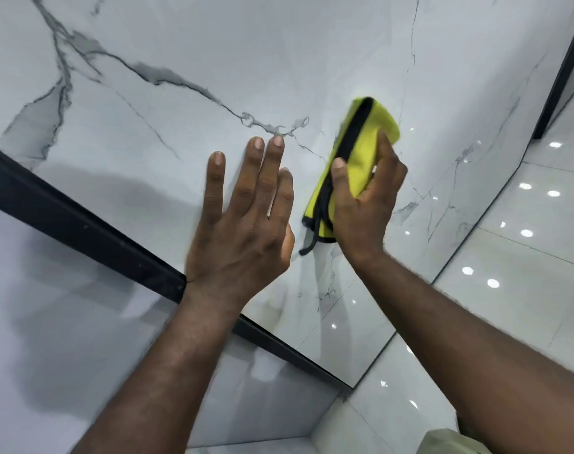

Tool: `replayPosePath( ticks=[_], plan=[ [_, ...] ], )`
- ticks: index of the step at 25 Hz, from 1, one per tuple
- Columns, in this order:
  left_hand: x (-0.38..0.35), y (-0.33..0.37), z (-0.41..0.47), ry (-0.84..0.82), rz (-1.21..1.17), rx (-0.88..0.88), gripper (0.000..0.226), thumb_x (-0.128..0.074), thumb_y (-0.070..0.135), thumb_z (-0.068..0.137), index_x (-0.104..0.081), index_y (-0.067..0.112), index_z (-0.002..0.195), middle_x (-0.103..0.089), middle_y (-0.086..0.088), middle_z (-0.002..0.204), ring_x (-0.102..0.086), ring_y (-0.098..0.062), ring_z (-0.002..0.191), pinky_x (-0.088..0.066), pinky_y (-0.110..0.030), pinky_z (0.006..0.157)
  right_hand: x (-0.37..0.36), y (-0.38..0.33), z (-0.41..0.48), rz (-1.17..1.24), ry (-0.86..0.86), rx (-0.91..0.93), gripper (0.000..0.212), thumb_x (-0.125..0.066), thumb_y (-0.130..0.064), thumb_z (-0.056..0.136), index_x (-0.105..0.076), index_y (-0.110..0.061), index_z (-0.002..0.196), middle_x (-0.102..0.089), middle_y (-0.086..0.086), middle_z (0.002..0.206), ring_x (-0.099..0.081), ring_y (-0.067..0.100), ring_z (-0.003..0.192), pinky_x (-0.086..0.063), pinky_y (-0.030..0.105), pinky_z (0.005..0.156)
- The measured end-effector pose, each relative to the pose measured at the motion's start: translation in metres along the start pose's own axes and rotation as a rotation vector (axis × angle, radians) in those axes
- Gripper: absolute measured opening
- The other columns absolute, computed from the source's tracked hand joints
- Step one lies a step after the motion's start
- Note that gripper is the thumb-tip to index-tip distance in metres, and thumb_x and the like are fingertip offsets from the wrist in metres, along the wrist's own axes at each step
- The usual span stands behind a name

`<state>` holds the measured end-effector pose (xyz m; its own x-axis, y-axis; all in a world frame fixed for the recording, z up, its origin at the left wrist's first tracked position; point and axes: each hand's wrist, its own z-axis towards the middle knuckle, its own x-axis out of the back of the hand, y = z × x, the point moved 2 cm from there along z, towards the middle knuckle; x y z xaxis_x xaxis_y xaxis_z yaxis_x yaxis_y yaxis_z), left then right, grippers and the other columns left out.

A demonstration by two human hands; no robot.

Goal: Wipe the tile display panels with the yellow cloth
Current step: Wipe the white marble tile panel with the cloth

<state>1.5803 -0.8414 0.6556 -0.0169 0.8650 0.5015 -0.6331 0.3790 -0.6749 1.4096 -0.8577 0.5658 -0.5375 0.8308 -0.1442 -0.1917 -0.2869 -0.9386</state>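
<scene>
We look down on a white marble-veined panel (213, 60), grey veins crossing it. The left hand (243, 224) lies flat against it with its fingers straight and close together, holding nothing. Just to its right, the right hand (364, 204) grips the yellow cloth (361, 149) (folded, with a black edging and a loose black loop hanging at its lower end), thumb and fingers curled round it, and presses it to the same panel. A black frame strip (82, 224) runs under the left wrist, dividing this panel from a second panel (66, 322) below. Glossy floor tiles (525, 257) reflect lights at right.
</scene>
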Motion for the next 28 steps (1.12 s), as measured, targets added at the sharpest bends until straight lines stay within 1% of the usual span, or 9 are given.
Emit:
replayPosePath(
  ticks=[2, 5, 8, 12, 16, 20, 23, 25, 28],
  plan=[
    [-0.002, 0.001, -0.001, -0.003, 0.018, -0.006, 0.055, -0.04, 0.021, 0.104, -0.05, 0.004, 0.155, -0.023, -0.021, 0.177, -0.021, -0.037, 0.165, -0.012, -0.068, 0.131, -0.004, 0.005, -0.004, -0.042, -0.016, 0.138, 0.062, -0.069, -0.038, 0.098, -0.045, -0.024, 0.153, -0.041, -0.004, 0.139, -0.044, 0.021, 0.135, -0.038, 0.037, 0.116],
    [-0.001, 0.004, -0.001, -0.02, 0.009, 0.002, 0.055, -0.037, 0.019, 0.104, -0.048, 0.003, 0.155, -0.021, -0.021, 0.177, -0.02, -0.037, 0.165, -0.009, -0.068, 0.131, -0.016, 0.009, -0.002, 0.094, 0.115, -0.102, 0.053, -0.058, -0.046, 0.102, -0.047, -0.031, 0.152, -0.03, 0.0, 0.165, -0.037, 0.014, 0.15, -0.035, 0.048, 0.123],
    [-0.003, 0.003, -0.001, -0.059, 0.026, -0.001, 0.054, -0.039, 0.021, 0.105, -0.048, 0.006, 0.156, -0.02, -0.02, 0.178, -0.018, -0.038, 0.165, -0.005, -0.069, 0.13, -0.022, 0.018, -0.009, 0.142, -0.032, 0.263, 0.053, -0.048, -0.028, 0.113, -0.031, -0.028, 0.163, -0.017, 0.01, 0.174, -0.03, 0.029, 0.159, -0.03, 0.057, 0.126],
    [0.001, 0.008, 0.003, -0.03, -0.013, 0.083, 0.051, -0.052, 0.023, 0.1, -0.057, 0.01, 0.15, -0.028, -0.015, 0.177, -0.02, -0.033, 0.164, -0.002, -0.062, 0.132, -0.016, 0.034, 0.009, 0.21, 0.076, -0.256, 0.067, -0.041, -0.044, 0.11, -0.02, -0.016, 0.168, -0.013, 0.004, 0.178, -0.019, 0.008, 0.161, -0.022, 0.045, 0.131],
    [-0.01, 0.04, 0.031, -0.023, -0.085, 0.06, 0.046, -0.049, 0.018, 0.101, -0.063, 0.007, 0.144, -0.037, -0.012, 0.173, -0.032, -0.033, 0.162, 0.0, -0.052, 0.133, -0.014, 0.045, -0.001, 0.084, -0.114, 0.072, 0.057, -0.043, -0.017, 0.115, -0.023, -0.006, 0.167, 0.003, 0.01, 0.176, 0.001, 0.024, 0.165, -0.009, 0.034, 0.132],
    [-0.027, 0.056, 0.043, -0.087, -0.039, 0.013, 0.05, -0.046, 0.013, 0.1, -0.061, 0.006, 0.146, -0.037, -0.012, 0.173, -0.033, -0.033, 0.161, -0.001, -0.051, 0.133, -0.006, 0.074, 0.003, 0.116, -0.112, -0.262, 0.061, -0.035, -0.033, 0.117, -0.009, -0.023, 0.171, 0.02, 0.004, 0.177, 0.015, -0.002, 0.159, -0.007, 0.009, 0.121],
    [-0.035, 0.061, 0.036, -0.107, 0.038, -0.147, 0.059, -0.052, 0.021, 0.101, -0.051, 0.006, 0.158, -0.032, -0.009, 0.176, -0.029, -0.027, 0.162, -0.005, -0.049, 0.132, 0.006, 0.131, -0.006, 0.039, -0.153, -0.242, 0.065, -0.035, -0.036, 0.116, -0.004, -0.02, 0.17, 0.018, 0.009, 0.177, 0.01, 0.012, 0.164, -0.009, 0.025, 0.13],
    [-0.037, 0.062, 0.033, -0.098, 0.048, -0.225, 0.064, -0.054, 0.022, 0.101, -0.047, 0.005, 0.162, -0.032, -0.009, 0.175, -0.03, -0.026, 0.162, -0.012, -0.049, 0.133, 0.018, 0.159, -0.012, 0.076, -0.095, -0.628, 0.066, -0.029, -0.05, 0.114, 0.0, -0.031, 0.17, 0.022, 0.002, 0.176, 0.004, 0.01, 0.164, -0.013, 0.039, 0.133],
    [-0.041, 0.062, 0.033, -0.107, 0.027, -0.248, 0.063, -0.055, 0.021, 0.101, -0.048, 0.003, 0.161, -0.037, -0.011, 0.173, -0.035, -0.027, 0.161, -0.024, -0.051, 0.131, 0.03, 0.162, -0.03, 0.093, -0.162, -0.633, 0.057, -0.034, -0.039, 0.117, -0.005, -0.04, 0.166, 0.021, -0.005, 0.174, 0.009, -0.012, 0.156, -0.016, 0.012, 0.123]
  ],
)
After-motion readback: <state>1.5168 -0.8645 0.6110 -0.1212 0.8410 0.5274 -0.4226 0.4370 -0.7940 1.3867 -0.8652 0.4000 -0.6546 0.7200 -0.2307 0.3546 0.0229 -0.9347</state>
